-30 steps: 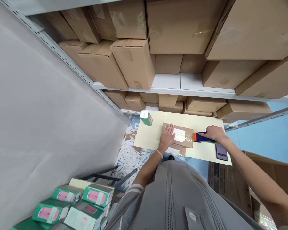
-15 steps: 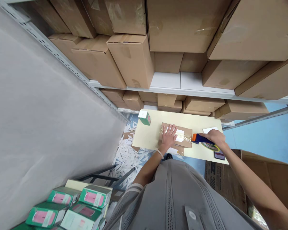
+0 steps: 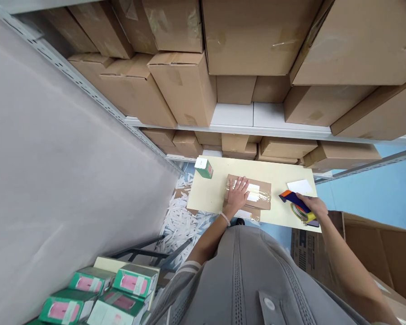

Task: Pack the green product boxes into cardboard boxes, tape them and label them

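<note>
A brown cardboard box [image 3: 263, 194] with clear tape and a white label across its top lies on the pale table [image 3: 206, 198]. My left hand [image 3: 237, 195] rests flat on the box, fingers spread over the label. Off the box's right end, my right hand [image 3: 314, 206] grips a blue and orange tape dispenser [image 3: 295, 199] with a yellow-edged roll in it. The dispenser is apart from the box. Under the box's near edge shows another taped brown package [image 3: 252, 213]. A phone [image 3: 313, 223] lies partly hidden below the right hand.
At the table's left stands a small green and white box [image 3: 204, 167]; white paper [image 3: 299, 186] lies at the right. Shelves of cartons [image 3: 186, 88] rise ahead. A large open carton [image 3: 375, 253] stands right, green boxes [image 3: 131, 282] lower left, shredded paper [image 3: 177, 221] on the floor.
My right hand has drawn the tape dispenser away from the box's right end, towards the right and slightly nearer me. My left hand has stayed on the box.
</note>
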{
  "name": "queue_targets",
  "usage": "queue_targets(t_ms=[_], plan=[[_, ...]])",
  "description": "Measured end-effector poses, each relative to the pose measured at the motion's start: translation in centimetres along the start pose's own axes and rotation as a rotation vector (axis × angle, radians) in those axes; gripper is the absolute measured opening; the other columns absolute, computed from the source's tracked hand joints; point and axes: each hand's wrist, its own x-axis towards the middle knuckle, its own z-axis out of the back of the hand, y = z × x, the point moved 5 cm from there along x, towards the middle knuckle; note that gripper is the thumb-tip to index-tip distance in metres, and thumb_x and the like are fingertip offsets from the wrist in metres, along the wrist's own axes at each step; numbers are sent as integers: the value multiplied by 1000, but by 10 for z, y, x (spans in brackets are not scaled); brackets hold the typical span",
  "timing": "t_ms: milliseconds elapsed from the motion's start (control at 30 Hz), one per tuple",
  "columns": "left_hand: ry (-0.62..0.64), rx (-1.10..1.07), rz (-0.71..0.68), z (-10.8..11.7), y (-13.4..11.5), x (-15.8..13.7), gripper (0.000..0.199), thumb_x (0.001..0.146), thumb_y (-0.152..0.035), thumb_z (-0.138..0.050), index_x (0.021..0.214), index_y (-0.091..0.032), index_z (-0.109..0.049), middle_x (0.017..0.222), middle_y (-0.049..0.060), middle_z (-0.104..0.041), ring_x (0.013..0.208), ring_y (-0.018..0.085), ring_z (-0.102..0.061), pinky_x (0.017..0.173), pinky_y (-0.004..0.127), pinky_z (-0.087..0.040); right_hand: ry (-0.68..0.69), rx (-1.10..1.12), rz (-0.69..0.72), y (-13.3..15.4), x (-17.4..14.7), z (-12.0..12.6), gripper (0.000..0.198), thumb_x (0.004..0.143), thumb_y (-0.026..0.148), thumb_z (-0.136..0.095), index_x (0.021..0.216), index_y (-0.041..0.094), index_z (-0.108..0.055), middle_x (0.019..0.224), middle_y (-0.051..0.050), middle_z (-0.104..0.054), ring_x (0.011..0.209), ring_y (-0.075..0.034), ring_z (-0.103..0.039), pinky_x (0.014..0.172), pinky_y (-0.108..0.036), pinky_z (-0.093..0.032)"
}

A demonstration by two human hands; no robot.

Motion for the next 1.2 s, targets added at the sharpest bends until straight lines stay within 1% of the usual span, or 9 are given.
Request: queue_targets(t_ms=[233, 333, 467, 567, 667, 867, 967, 1067, 1200], plan=[[13, 22, 1, 1, -1, 0, 58, 101, -40, -27, 157, -28, -19, 164, -1, -20, 153, 22, -13, 125, 57, -6, 43, -80, 81, 46, -35, -71, 44, 93, 51, -43, 98, 17, -70, 94, -16, -74, 92, -29, -70, 77, -35, -51], [10, 5, 6, 2, -2, -1, 57, 102, -41, -26, 157, -26, -21, 163, 0, -23, 153, 22, -12, 126, 57, -5, -28, -127, 99, 65, -50, -91, 40, 95, 46, -41, 105, 17, -67, 98, -14, -73, 100, -28, -68, 89, -38, -48], [17, -16, 16, 3, -1, -1, 58, 101, -41, -28, 157, -26, -23, 162, 1, -27, 153, 23, -13, 126, 57, -4, 53, -125, 109, 73, -58, -108, 35, 92, 43, -48, 102, 17, -68, 101, -16, -72, 103, -29, -67, 90, -39, -48], [12, -21, 14, 3, 0, -2, 58, 100, -40, -30, 157, -27, -22, 162, 1, -26, 153, 24, -15, 126, 56, -4, 69, -53, 55, 72, -58, -103, 37, 89, 41, -51, 109, 15, -67, 109, -19, -70, 106, -32, -66, 91, -42, -48], [9, -28, 10, 2, 2, -2, 58, 101, -40, -30, 157, -28, -21, 163, -1, -25, 152, 23, -15, 126, 54, -6, -78, 131, 23, 74, -61, -82, 50, 92, 42, -39, 125, 10, -60, 124, -23, -64, 115, -34, -62, 96, -43, -46], [29, -34, 19, 0, -2, -2, 58, 101, -40, -26, 157, -27, -20, 164, 0, -21, 153, 21, -14, 125, 55, -6, -224, 486, 124, 105, -93, -55, 77, 93, 55, -25, 147, 2, -37, 148, -24, -46, 137, -33, -44, 112, -41, -34], [-2, -58, 129, 4, 7, -2, 59, 101, -40, -25, 158, -24, -18, 164, 3, -20, 153, 22, -13, 125, 55, -6, -158, 555, 166, 127, -107, -64, 85, 90, 61, -25, 153, 3, -23, 157, -22, -34, 145, -32, -32, 116, -40, -27], [-51, -92, 402, 8, 33, -4, 63, 101, -38, -26, 159, -17, -14, 164, 9, -17, 153, 27, -10, 123, 58, -9, -82, 601, 152, 139, -110, -78, 88, 89, 61, -26, 154, 4, -15, 159, -20, -28, 149, -31, -24, 119, -40, -23], [34, -281, 606, 1, 66, -9, 65, 100, -36, -27, 157, -6, -16, 161, 18, -24, 151, 28, -21, 121, 48, -25, -49, 592, 147, 143, -106, -92, 87, 89, 60, -26, 153, 2, -15, 157, -22, -31, 148, -31, -25, 118, -40, -23]])
